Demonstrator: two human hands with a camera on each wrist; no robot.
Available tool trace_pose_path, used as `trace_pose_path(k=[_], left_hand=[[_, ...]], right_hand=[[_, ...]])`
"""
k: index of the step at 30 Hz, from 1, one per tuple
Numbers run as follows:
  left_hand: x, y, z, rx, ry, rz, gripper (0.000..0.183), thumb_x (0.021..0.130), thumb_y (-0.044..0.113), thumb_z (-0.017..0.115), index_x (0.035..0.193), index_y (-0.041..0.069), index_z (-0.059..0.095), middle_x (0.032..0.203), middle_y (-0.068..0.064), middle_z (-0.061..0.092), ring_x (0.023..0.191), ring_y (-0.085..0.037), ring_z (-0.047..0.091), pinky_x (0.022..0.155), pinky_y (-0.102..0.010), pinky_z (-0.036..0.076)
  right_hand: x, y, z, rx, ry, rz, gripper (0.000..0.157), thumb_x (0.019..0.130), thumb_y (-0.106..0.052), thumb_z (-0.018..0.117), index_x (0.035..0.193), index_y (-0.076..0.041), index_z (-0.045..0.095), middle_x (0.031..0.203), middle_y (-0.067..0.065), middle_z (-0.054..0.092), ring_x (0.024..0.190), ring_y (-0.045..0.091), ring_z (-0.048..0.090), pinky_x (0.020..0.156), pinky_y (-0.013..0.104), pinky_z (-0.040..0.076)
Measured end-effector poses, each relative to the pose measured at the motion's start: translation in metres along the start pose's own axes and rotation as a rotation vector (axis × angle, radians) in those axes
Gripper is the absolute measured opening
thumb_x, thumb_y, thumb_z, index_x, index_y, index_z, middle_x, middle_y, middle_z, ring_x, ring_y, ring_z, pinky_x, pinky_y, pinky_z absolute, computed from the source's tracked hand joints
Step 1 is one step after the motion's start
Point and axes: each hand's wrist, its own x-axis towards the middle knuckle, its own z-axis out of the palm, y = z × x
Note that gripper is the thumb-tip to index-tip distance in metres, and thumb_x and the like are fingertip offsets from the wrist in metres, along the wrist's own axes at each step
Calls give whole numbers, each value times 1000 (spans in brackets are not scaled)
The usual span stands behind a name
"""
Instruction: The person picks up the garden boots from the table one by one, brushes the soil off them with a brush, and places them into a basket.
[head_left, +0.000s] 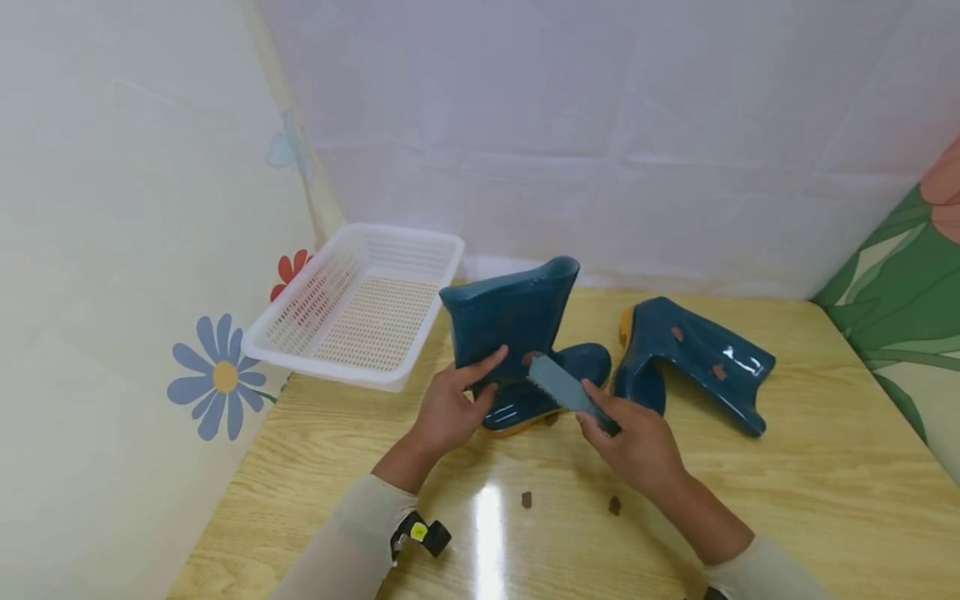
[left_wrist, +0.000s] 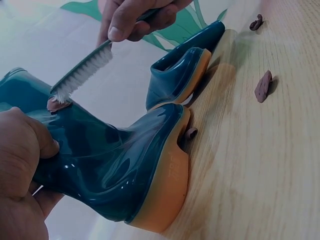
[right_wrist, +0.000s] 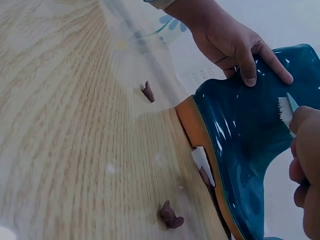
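Well, left hand (head_left: 452,406) grips upright boot (head_left: 512,318).

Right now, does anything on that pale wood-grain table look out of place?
Yes: small brown lumps lie scattered on the pale wood-grain table, like dropped dirt, and others sit on a glossy dark-blue, orange-soled boot, which lies toppled while its matching boot stands upright.

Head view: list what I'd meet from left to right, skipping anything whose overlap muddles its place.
Blue wall flower → white basket → gripped boot → second boot → green wall leaves.
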Motion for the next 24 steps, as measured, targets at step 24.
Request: trace_pose_path(k=[24], left_hand=[[0,-1,0,4,4,5,55,91,-5,70,142,14,63,54,5,28,48,-1,22,46,-24,29]], right_hand=[[4,1,-4,-3,99,-49,55,81,-5,84,133,-1,68,74,5,64,61,10,48,53,27,40]])
